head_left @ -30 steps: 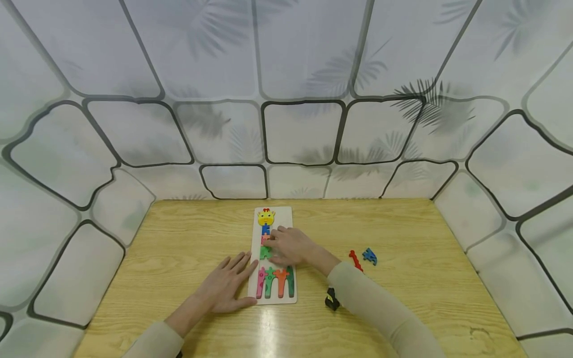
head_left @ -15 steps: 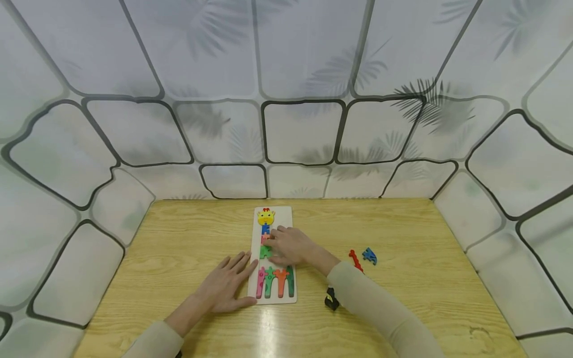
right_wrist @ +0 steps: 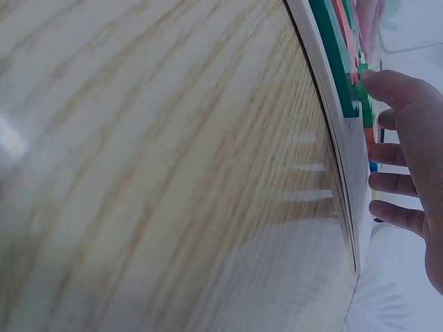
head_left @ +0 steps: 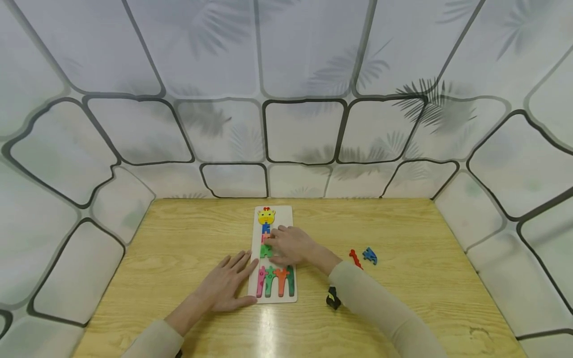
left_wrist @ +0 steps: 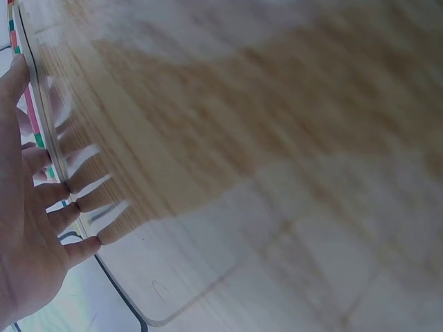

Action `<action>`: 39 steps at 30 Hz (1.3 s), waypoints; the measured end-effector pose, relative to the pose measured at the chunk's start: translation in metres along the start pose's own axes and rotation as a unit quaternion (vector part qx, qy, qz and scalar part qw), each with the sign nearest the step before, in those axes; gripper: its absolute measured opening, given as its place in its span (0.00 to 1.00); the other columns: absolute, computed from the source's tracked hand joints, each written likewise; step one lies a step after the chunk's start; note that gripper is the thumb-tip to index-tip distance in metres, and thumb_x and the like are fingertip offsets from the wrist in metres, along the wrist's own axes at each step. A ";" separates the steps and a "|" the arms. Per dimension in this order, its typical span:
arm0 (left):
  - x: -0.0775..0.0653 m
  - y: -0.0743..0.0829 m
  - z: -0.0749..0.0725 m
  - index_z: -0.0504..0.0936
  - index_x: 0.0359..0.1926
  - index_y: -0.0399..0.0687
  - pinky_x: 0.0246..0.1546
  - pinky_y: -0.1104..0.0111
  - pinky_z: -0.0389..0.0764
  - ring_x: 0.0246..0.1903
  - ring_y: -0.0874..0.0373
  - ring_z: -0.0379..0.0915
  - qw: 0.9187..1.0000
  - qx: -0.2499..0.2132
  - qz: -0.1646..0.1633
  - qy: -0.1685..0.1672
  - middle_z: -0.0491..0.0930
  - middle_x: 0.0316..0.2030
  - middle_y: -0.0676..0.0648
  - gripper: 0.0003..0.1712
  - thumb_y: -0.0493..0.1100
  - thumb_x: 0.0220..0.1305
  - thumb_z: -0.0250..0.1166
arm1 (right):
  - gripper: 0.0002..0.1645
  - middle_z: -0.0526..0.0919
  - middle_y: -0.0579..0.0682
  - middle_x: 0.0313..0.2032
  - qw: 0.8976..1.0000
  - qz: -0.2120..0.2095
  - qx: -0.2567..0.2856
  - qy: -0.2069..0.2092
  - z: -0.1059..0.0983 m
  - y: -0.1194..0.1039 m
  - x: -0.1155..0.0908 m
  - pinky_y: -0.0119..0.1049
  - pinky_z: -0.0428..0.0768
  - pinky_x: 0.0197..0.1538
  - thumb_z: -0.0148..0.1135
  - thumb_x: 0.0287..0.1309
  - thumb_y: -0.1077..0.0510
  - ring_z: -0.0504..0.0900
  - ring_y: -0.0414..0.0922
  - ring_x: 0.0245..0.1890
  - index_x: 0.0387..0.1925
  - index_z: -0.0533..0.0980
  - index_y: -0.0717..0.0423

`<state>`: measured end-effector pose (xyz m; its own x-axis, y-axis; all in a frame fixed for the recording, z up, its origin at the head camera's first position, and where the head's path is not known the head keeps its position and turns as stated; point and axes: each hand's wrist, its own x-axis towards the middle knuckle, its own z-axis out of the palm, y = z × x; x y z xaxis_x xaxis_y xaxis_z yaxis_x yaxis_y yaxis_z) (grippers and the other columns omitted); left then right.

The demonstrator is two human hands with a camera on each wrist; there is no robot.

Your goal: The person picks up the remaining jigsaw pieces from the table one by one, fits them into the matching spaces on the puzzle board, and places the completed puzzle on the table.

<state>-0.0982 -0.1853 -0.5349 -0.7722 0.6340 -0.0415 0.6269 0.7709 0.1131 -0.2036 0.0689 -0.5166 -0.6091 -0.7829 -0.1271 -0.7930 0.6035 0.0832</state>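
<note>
A giraffe puzzle board (head_left: 284, 219) lies upright in the head view, with a yellow head piece (head_left: 266, 217), a blue neck piece (head_left: 266, 228) and several leg pieces (head_left: 281, 282) in it. My left hand (head_left: 228, 283) rests spread along the board's left edge, thumb at the lower corner. Over the board's middle, my right hand (head_left: 293, 246) pinches a green puzzle piece (head_left: 265, 251) with thumb and index finger, just below a pink-orange neck piece (head_left: 264, 238). The right wrist view shows the thumb (right_wrist: 387, 86) against green, the other fingers extended above the board.
To the right on the wooden table (head_left: 403, 298) lie a red puzzle piece (head_left: 355, 258) and a blue puzzle piece (head_left: 369, 255). A small black object (head_left: 333, 300) sits beside the right sleeve. Patterned panels (head_left: 300, 132) border the table's back and sides.
Both hands hold nearly the same positions. The whole head view has shifted very slightly.
</note>
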 end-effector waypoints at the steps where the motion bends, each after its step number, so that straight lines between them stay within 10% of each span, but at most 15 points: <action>1: 0.000 0.000 0.000 0.62 0.82 0.50 0.77 0.40 0.68 0.80 0.39 0.60 1.000 0.001 0.000 0.001 0.61 0.81 0.36 0.55 0.79 0.68 0.54 | 0.35 0.80 0.48 0.67 1.000 0.000 -0.001 0.001 -0.001 0.000 -0.001 0.43 0.85 0.63 0.52 0.73 0.28 0.81 0.47 0.63 0.73 0.73 0.37; 39: 0.000 0.000 -0.003 0.62 0.82 0.49 0.78 0.41 0.67 0.80 0.38 0.59 1.000 0.001 0.000 -0.003 0.61 0.81 0.36 0.55 0.80 0.68 0.54 | 0.43 0.78 0.52 0.70 0.999 0.000 0.044 0.025 -0.015 0.009 -0.052 0.52 0.79 0.72 0.54 0.71 0.26 0.78 0.53 0.69 0.77 0.69 0.44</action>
<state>-0.0982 -0.1852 -0.5324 -0.7722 0.6336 -0.0472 0.6262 0.7716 0.1118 -0.1792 0.1132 -0.4944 -0.6105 -0.7881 -0.0782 -0.7903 0.6127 -0.0045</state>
